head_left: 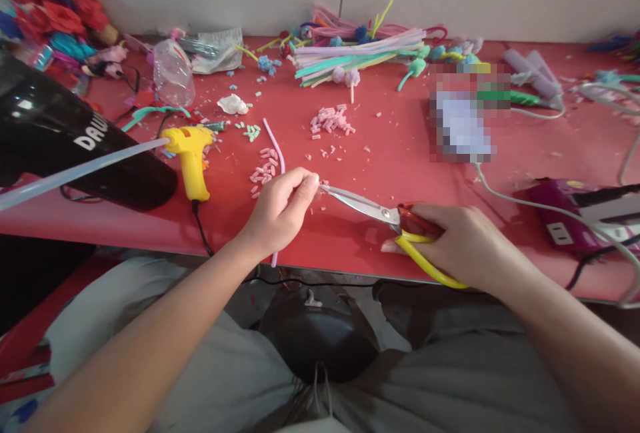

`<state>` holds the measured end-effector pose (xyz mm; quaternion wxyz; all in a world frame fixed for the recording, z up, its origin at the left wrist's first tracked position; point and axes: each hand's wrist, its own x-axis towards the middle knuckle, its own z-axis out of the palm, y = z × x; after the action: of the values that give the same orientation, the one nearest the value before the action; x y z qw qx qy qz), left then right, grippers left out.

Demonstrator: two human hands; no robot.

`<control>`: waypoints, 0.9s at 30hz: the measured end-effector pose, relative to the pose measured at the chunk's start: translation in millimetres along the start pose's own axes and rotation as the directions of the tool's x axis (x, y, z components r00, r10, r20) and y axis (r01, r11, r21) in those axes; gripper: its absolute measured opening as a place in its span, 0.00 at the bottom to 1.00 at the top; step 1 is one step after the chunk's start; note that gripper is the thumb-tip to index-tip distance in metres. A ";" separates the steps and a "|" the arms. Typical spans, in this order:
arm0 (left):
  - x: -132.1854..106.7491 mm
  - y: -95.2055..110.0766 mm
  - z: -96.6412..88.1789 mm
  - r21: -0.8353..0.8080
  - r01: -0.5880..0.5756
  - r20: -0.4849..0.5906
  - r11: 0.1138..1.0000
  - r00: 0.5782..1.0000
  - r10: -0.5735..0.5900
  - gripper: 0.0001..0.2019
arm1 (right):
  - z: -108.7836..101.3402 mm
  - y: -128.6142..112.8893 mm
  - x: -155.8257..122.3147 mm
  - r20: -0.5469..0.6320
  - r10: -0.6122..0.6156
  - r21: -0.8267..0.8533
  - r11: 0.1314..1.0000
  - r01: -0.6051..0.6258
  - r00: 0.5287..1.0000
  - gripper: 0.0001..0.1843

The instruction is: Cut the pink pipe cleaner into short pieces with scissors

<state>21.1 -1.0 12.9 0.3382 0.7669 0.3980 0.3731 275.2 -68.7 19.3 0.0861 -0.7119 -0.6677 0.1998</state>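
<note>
Your right hand [457,236] grips the scissors [360,205], tips just beside your pinched-closed left hand [285,210], contents unclear. Scissors: probably rigid; hold handles [430,263]. Lilac stem [274,140], partly behind left hand: likely light, bendy; pinch 1 end.

Soft, muted light; slight overall haze.

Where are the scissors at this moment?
In the head view, the scissors are just right of centre near the red table's front edge, held in the right hand, their tips beside the left hand.
</note>
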 end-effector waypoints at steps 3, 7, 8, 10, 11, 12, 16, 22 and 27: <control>0.0 -0.2 -0.1 -0.012 0.004 -0.001 1.000 1.000 -0.004 0.17 | -0.2 -1.1 0.6 0.007 0.039 0.007 0.999 -0.039 0.999 0.37; -0.2 -0.7 0.2 -0.015 0.001 -0.009 1.000 1.000 -0.001 0.17 | -2.5 -2.0 -0.8 0.017 0.061 0.024 0.998 -0.061 0.998 0.37; -0.3 -0.9 0.3 -0.008 0.000 -0.014 1.000 1.000 0.000 0.17 | -3.1 -2.1 -1.4 0.017 0.054 0.025 0.998 -0.055 0.998 0.36; -0.5 -1.4 0.6 0.011 -0.002 -0.025 1.000 1.000 0.002 0.16 | -4.1 -2.2 -2.5 0.018 0.036 0.024 0.999 -0.036 0.999 0.35; -0.6 -1.5 0.7 0.021 -0.002 -0.030 1.000 1.000 0.003 0.16 | -4.4 -2.2 -2.9 0.021 0.026 0.024 0.999 -0.027 0.999 0.35; -0.7 -1.6 0.8 0.030 -0.004 -0.031 1.000 0.999 0.004 0.16 | -4.4 -2.3 -3.1 0.023 0.022 0.024 0.999 -0.023 0.999 0.35; -0.5 -0.7 0.8 0.049 -0.020 -0.032 0.999 0.999 0.022 0.16 | -3.6 -2.6 -2.7 0.033 0.022 0.022 1.000 -0.023 0.999 0.35; 0.0 2.0 0.7 0.061 -0.046 -0.053 0.997 0.997 0.049 0.15 | -3.9 -3.7 -1.6 0.023 0.025 0.026 0.999 -0.025 0.999 0.35; 0.3 2.5 0.7 0.047 -0.051 -0.048 0.998 0.997 0.053 0.15 | -2.4 -1.8 -0.4 0.008 0.006 0.018 1.000 -0.006 1.000 0.35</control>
<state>22.7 -2.1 14.7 0.3007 0.7751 0.3946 0.3913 274.5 -68.6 22.2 0.0891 -0.7125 -0.6639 0.2089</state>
